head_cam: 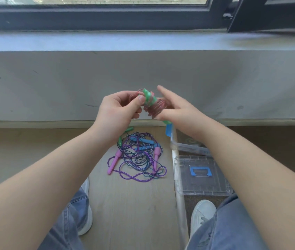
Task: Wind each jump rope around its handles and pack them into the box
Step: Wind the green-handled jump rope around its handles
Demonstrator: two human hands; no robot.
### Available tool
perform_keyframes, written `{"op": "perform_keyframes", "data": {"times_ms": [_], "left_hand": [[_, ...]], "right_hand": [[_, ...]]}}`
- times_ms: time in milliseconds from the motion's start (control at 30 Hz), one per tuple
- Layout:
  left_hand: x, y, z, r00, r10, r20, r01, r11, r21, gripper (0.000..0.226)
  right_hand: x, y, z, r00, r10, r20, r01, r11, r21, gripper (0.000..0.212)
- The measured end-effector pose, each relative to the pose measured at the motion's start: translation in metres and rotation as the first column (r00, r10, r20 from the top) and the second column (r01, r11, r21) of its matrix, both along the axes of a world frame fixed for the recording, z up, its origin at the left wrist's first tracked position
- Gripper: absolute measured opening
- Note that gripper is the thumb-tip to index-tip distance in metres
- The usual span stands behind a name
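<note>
Seated on a wooden floor (135, 210) in jeans (71, 222) and white sneakers (203, 212), we look down past our own forearms. Just ahead of the feet lies a tangled heap of jump ropes (137, 159): purple and striped cords, pink handles (115, 162) and blue handles (143, 141) all mixed together. To its right the clear lid (199, 175) with a blue latch rests flat, and beyond it stands the open clear box (186, 146), partly hidden by our right forearm.

Above the heap, in mid-air, we hold the green-handled rope (152, 103), its pink cord coiled thickly around the paired handles. Our left hand (119, 110) pinches the upper end of the bundle between thumb and fingers. Our right hand (177, 110) meets the lower, wound part; its fingers are loosely spread, the index pointing up, and whether it clamps the bundle we cannot tell. Behind rise a grey wall (52, 83), the sill (107, 41) and a dark window frame (98, 18).
</note>
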State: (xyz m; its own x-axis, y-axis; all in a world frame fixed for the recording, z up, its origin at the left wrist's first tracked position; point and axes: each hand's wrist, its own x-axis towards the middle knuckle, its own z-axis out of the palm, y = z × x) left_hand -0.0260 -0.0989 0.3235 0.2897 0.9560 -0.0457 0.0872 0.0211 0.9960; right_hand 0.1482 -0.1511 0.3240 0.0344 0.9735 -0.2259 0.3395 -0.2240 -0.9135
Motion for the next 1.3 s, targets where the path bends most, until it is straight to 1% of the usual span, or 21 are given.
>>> {"op": "perform_keyframes", "data": {"times_ms": [33,100,167,233,300,367,500,600,700,800,833,900,967,1033,1167,1300], "left_hand": [[0.000,0.000,0.002,1.000,-0.015,-0.016,0.016,0.999,0.028,0.010],[-0.002,0.002,0.005,0.997,-0.045,-0.062,0.050,0.995,0.091,0.013],[-0.005,0.003,0.009,0.988,-0.079,-0.133,0.099,0.983,0.152,0.014],[-0.006,0.001,0.010,0.979,-0.093,-0.179,0.125,0.976,0.179,0.015],[-0.004,-0.001,0.007,0.980,-0.057,-0.193,0.096,0.976,0.197,0.017],[-0.003,-0.003,0.002,0.986,0.011,-0.169,0.020,0.983,0.184,0.023],[-0.002,-0.003,-0.004,0.986,0.147,-0.072,-0.144,0.989,0.042,0.044],[0.000,-0.002,-0.010,0.986,0.169,0.014,-0.167,0.983,-0.082,0.048],[0.003,-0.004,-0.015,0.989,0.136,0.061,-0.126,0.982,-0.140,0.037],[0.008,-0.007,-0.018,0.986,0.093,0.138,-0.065,0.979,-0.195,0.011],[0.009,-0.009,-0.016,0.984,0.083,0.159,-0.049,0.977,-0.208,0.006],[0.010,-0.010,-0.014,0.989,0.029,0.147,-0.003,0.985,-0.174,0.009],[0.012,-0.013,-0.014,0.996,-0.048,0.078,0.056,0.993,-0.100,0.019],[0.013,-0.016,-0.014,0.994,-0.091,0.056,0.094,0.994,-0.063,0.026],[0.013,-0.018,-0.010,0.990,-0.138,0.034,0.139,0.990,-0.013,0.025],[0.014,-0.019,-0.009,0.994,-0.101,0.050,0.101,0.995,-0.003,0.021]], "right_hand": [[0.002,0.001,0.001,0.996,0.022,-0.086,-0.021,1.000,0.006,0.082],[0.006,0.002,0.006,0.971,0.076,-0.228,-0.079,0.997,-0.003,0.062],[0.008,0.001,0.011,0.948,0.086,-0.308,-0.089,0.996,0.004,0.041],[0.006,-0.001,0.011,0.951,0.026,-0.307,-0.016,0.999,0.036,0.036],[0.002,-0.001,0.005,0.965,-0.022,-0.260,0.046,0.995,0.085,0.030],[-0.002,-0.001,0.000,0.967,-0.061,-0.248,0.088,0.991,0.101,0.027],[-0.011,0.000,-0.004,0.936,-0.168,-0.309,0.205,0.974,0.092,0.026],[-0.017,0.000,-0.004,0.906,-0.235,-0.352,0.283,0.954,0.094,0.019],[-0.022,0.000,-0.003,0.898,-0.235,-0.371,0.302,0.944,0.134,0.021],[-0.025,0.000,-0.006,0.890,-0.282,-0.358,0.349,0.927,0.138,0.021],[-0.025,0.000,-0.008,0.888,-0.300,-0.347,0.363,0.923,0.130,0.020],[-0.023,0.002,-0.010,0.882,-0.334,-0.334,0.393,0.911,0.125,0.018],[-0.021,0.003,-0.012,0.874,-0.375,-0.310,0.433,0.890,0.145,0.018],[-0.020,0.004,-0.012,0.864,-0.404,-0.300,0.462,0.873,0.155,0.018],[-0.021,0.004,-0.013,0.825,-0.427,-0.370,0.490,0.867,0.093,0.004],[-0.020,0.006,-0.009,0.793,-0.468,-0.391,0.525,0.850,0.047,0.006]]}}
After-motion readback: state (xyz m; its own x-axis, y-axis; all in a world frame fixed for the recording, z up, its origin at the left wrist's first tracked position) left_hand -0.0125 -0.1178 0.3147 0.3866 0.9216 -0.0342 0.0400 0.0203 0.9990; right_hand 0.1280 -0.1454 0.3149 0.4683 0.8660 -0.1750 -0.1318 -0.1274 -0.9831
